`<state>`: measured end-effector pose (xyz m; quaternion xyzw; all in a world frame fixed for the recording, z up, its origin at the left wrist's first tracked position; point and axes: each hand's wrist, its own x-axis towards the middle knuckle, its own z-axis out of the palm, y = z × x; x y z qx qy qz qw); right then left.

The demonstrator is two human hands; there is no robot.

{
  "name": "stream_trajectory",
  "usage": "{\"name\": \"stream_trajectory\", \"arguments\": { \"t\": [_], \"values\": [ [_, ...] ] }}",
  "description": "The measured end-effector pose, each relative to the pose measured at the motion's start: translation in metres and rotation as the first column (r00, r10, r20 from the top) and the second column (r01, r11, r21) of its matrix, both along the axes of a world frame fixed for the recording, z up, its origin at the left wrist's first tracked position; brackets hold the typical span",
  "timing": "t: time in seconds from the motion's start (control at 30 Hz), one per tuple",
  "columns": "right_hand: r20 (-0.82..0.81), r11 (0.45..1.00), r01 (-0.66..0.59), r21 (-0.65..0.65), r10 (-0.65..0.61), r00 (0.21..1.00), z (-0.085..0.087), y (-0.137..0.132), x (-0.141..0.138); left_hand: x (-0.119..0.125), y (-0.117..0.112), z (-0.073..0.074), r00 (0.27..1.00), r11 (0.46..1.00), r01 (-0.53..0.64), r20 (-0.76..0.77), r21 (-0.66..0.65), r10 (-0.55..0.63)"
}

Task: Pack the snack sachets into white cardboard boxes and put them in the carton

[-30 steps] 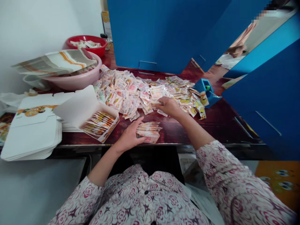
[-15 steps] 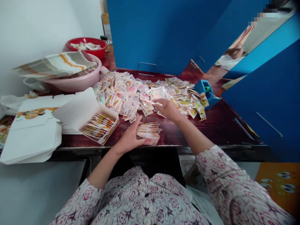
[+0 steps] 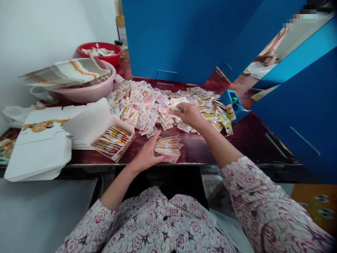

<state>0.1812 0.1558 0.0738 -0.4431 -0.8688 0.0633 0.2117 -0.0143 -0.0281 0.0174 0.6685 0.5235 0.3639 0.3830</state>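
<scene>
Pinching a small sachet (image 3: 176, 109) between them, the fingers (image 3: 183, 109) of the right hand (image 3: 191, 116) are closed. This hand is above the big loose pile of sachets (image 3: 142, 110), and it is so near that I cannot tell if it touches the pile. The fingers (image 3: 160, 159) of the left hand (image 3: 146, 151) are curved and lie against the side of a low stack of sachets (image 3: 167, 149) — I cannot tell if they really grip it or only touch it. This stack sits on the table near its front edge, just beside the left hand and apart from the pile.

To the left of the left hand stands an open box (image 3: 113, 142) with its lid up, and sachets stand in rows inside it. Further left is a tall stack of flat white box blanks (image 3: 39, 151), printed with an orange design. Behind them, a pink basin (image 3: 89, 93) holds a folded striped cloth (image 3: 65, 73), and a red bowl (image 3: 98, 51) stands further back. The dark red wooden table (image 3: 237, 140) carries all of these — also a small blue holder (image 3: 231, 100) at the right end of the pile. Blue panels (image 3: 184, 35) rise behind the table. Both arms come out of floral sleeves (image 3: 263, 196).
</scene>
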Motion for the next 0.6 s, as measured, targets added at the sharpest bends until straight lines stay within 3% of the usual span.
{"name": "stream_trajectory", "arguments": {
  "t": [0.07,0.13,0.23,0.33,0.4,0.5,0.57,0.6],
  "values": [
    [-0.039,0.98,-0.121,-0.16,0.116,0.992,-0.007,-0.027,-0.004,0.0,0.0,-0.003,1.0,0.999,0.008,-0.002,0.032,-0.008],
    [-0.056,0.915,-0.236,-0.328,0.23,0.972,-0.015,-0.05,-0.007,-0.001,0.001,-0.006,1.0,0.998,-0.001,-0.022,0.064,0.003],
    [-0.116,0.839,-0.276,-0.468,0.252,0.961,-0.024,-0.072,-0.008,-0.001,0.003,-0.011,0.998,0.987,-0.047,-0.037,0.151,0.053],
    [-0.239,0.786,-0.239,-0.57,0.12,0.964,-0.028,-0.083,-0.003,-0.003,0.004,-0.011,0.999,0.985,-0.041,-0.018,0.166,0.044],
    [-0.415,0.753,-0.235,-0.614,-0.055,0.908,-0.032,-0.09,0.001,-0.003,0.005,-0.009,1.0,0.996,-0.009,-0.006,0.09,0.01],
    [-0.645,0.734,-0.189,-0.652,-0.407,0.646,-0.046,-0.105,0.001,-0.003,0.004,-0.006,1.0,1.0,0.017,0.016,0.014,-0.018],
    [-0.677,0.707,-0.164,-0.688,-0.543,0.496,-0.057,-0.118,-0.005,-0.003,0.004,-0.005,1.0,1.0,0.023,0.021,0.014,-0.023],
    [-0.682,0.701,-0.165,-0.694,-0.566,0.463,-0.062,-0.124,-0.011,-0.002,0.004,-0.006,1.0,1.0,0.021,0.017,0.016,-0.021]
  ]
}}
